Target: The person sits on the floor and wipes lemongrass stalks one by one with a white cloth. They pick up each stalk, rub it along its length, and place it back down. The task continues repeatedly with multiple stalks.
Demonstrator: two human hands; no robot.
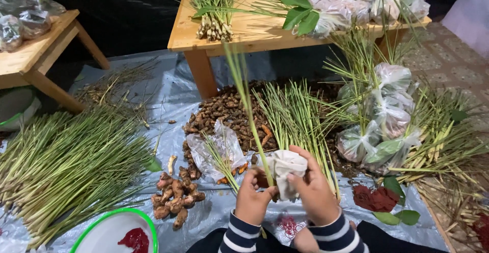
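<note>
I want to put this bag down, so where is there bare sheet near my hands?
Bare grey sheet lies between the ginger pile and your left hand, and some below the red chillies. Crowded: lemongrass heap on the left, tied bags on the right.

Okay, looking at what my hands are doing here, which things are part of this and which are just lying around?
In hand:
left hand
right hand
small plastic bag held by both
lemongrass stalk rising from it

Lying about:
lemongrass pile
ginger roots
heap of turmeric
tied bags
green-rimmed bowl
wooden table
</note>
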